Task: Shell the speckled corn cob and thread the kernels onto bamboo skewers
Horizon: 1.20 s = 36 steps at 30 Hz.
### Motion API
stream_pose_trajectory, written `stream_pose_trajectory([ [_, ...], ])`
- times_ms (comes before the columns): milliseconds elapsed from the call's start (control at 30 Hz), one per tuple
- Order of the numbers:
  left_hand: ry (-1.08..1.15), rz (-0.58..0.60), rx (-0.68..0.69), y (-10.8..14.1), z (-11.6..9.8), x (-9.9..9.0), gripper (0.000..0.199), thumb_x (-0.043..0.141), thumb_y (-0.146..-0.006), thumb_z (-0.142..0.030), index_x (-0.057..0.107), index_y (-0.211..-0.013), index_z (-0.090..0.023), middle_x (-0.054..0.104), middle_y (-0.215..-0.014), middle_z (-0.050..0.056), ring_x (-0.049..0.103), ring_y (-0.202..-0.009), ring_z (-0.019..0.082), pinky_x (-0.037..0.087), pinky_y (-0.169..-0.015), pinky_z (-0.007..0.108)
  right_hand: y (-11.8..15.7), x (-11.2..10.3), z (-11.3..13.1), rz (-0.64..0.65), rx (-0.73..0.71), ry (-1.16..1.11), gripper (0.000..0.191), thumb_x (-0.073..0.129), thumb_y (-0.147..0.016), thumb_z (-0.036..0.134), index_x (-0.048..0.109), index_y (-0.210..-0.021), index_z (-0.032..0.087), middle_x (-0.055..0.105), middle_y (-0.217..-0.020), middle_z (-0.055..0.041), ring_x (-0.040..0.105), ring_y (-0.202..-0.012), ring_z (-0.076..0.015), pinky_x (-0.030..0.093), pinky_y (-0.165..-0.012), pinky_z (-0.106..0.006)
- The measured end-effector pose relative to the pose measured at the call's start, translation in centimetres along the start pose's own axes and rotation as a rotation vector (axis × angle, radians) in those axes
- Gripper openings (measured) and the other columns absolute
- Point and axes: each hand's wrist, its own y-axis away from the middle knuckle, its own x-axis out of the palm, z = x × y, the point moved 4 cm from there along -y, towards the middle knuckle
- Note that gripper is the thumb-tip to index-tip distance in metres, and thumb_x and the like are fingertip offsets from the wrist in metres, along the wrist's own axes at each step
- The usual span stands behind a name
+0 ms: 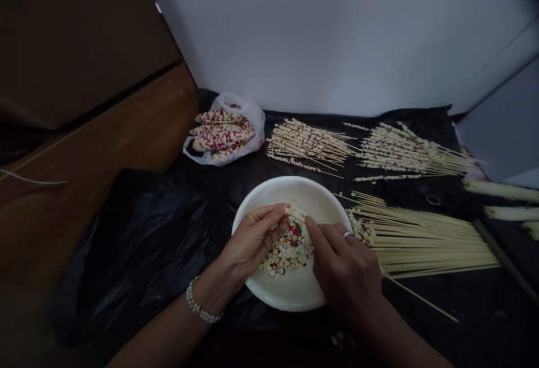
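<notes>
Over the white bowl (295, 300) my two hands meet, fingertips close together. My left hand (252, 239), with a beaded bracelet at the wrist, is closed in a pinch at the tip of a bamboo skewer (421, 299), seemingly on a corn kernel. Pale kernels (297, 213) sit threaded along the short stretch between my hands. My right hand (347, 258), wearing a ring, grips this skewer, whose long bare end sticks out beneath it to the lower right. Loose corn kernels (280, 258) lie in the bowl, around a red and green print on its bottom.
Behind the bowl, a plastic bag (255, 115) holds speckled corn cobs (221, 139). Two piles of kernel-threaded skewers (305, 143) (391, 151) lie farther back. Bare skewers (433, 239) spread at the right, near stripped cobs (509, 191). Black plastic sheeting (168, 239) lies underneath; a pale wall (328, 36) rises behind.
</notes>
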Motion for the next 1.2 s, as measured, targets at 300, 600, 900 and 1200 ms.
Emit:
stream_pose_trajectory([
  [300, 0.152, 0.098, -0.110, 0.5, 0.4, 1.2, 0.017, 0.061, -0.082, -0.022, 0.069, -0.090, -0.008, 0.068, -0.093, 0.010, 0.064, -0.087, 0.014, 0.052, -0.085, 0.027, -0.4, -0.1, -0.7, 0.027, 0.020, -0.004, 0.032, 0.046, -0.085, 0.008, 0.062, -0.113, 0.013, 0.066, -0.079, -0.0050, 0.057, -0.077, -0.0149, 0.043, -0.067, -0.027],
  [600, 0.219, 0.166, -0.138, 0.7, -0.3, 1.3, 0.033, 0.045, -0.080, 0.000, 0.063, -0.108, -0.004, 0.065, -0.105, 0.014, 0.057, -0.112, 0.024, 0.043, -0.101, 0.039, -0.6, -0.3, -1.5, 0.012, 0.031, -0.007, 0.029, 0.049, -0.085, 0.010, 0.063, -0.110, 0.015, 0.066, -0.077, -0.0033, 0.056, -0.073, -0.0137, 0.040, -0.065, -0.026],
  [900, 0.114, 0.117, -0.038, 0.6, -0.4, 1.0, 0.017, 0.056, -0.083, -0.009, 0.066, -0.097, -0.008, 0.066, -0.107, 0.013, 0.063, -0.100, 0.018, 0.051, -0.092, 0.029, -0.8, -0.7, -1.2, -0.006, 0.010, -0.040, 0.030, 0.047, -0.084, 0.008, 0.064, -0.108, 0.014, 0.066, -0.077, -0.0046, 0.057, -0.073, -0.0137, 0.042, -0.064, -0.025],
  [1200, 0.185, -0.009, -0.057, 0.0, -0.3, 0.3, 0.019, 0.062, -0.079, -0.007, 0.068, -0.096, -0.010, 0.068, -0.085, 0.006, 0.065, -0.075, 0.008, 0.054, -0.076, 0.016, -0.7, -0.5, -1.1, 0.002, 0.003, -0.030, 0.032, 0.047, -0.083, 0.006, 0.064, -0.110, 0.013, 0.066, -0.076, -0.0042, 0.059, -0.076, -0.0145, 0.046, -0.069, -0.026],
])
